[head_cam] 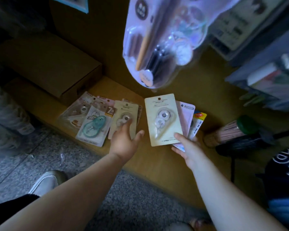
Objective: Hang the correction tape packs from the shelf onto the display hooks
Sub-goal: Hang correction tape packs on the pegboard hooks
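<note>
Cardboard boxes (53, 64) sit at the left of the wooden shelf (157, 160). Next to them, correction tape packs lie flat in a loose pile. A teal pack (93, 126) and a cream pack (125, 112) run lengthwise away from the person, hang holes at the far end. The left hand (123, 142), fingers straight and thumb spread, touches the cream pack. The right hand (188, 150) pinches a fan of three packs (163, 119) by their near ends, hang holes pointing away.
</note>
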Available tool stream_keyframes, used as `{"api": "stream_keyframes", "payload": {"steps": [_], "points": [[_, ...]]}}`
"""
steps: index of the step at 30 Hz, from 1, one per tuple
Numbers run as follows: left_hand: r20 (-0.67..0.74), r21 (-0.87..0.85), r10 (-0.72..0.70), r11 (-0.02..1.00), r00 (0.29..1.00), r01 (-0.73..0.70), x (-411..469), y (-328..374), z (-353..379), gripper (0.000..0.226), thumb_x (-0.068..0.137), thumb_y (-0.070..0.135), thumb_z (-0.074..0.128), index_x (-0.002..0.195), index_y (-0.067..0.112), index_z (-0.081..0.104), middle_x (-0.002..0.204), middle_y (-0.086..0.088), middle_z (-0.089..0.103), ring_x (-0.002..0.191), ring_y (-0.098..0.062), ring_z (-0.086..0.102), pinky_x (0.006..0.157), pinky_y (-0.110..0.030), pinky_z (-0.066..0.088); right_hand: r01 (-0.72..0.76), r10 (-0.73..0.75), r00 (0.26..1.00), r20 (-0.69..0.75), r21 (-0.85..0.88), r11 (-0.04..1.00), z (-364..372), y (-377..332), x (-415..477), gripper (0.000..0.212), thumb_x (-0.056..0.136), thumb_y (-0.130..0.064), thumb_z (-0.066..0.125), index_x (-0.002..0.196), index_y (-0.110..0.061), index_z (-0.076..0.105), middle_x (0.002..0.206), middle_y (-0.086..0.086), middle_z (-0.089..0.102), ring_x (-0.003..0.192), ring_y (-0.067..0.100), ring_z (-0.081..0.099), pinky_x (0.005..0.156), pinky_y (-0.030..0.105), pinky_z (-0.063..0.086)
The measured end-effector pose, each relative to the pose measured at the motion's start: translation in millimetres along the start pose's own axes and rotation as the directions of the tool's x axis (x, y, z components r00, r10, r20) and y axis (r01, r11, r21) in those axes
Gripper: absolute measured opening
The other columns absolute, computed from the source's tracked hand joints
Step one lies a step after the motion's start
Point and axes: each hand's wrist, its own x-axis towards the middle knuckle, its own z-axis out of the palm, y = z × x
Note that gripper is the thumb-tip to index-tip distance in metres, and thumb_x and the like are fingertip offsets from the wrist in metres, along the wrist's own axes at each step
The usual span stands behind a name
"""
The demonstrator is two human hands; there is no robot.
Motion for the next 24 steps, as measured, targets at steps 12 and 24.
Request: {"api": "stream_keyframes", "payload": {"steps": [12,24], "points": [[0.295,-0.766,0.096,0.618,0.951,0.176,-142.3,52.7,-73.7,0.014,0.082,0.034,0.054,0.096,0.033,0.053,0.102,-0.002,0.063,0.091,-0.021,0.06,0.075,-0.036,0.052,0.163,-0.049,0.881,0.47,-0.205,0.965,-12.6,-27.1,-165.9,0.021,0.088,-0.002,0.052,0.097,-0.021,0.053,0.083,-0.005,0.064,0.072,0.007,0.061,0.062,0.018,0.052],[0.088,-0.791,0.294,0.601,0.952,-0.112,-225.4,102.6,-144.2,0.011,0.089,0.023,0.049,0.092,0.03,0.057,0.063,0.013,0.073,0.058,-0.005,0.069,0.05,-0.022,0.054,0.561,-0.511,0.743,0.432,0.014,0.828,-2.4,-63.7,-275.8,0.067,0.083,-0.009,0.063,0.123,-0.039,0.018,0.114,-0.008,0.051,0.1,0.008,0.054,0.068,0.008,0.051]]}}
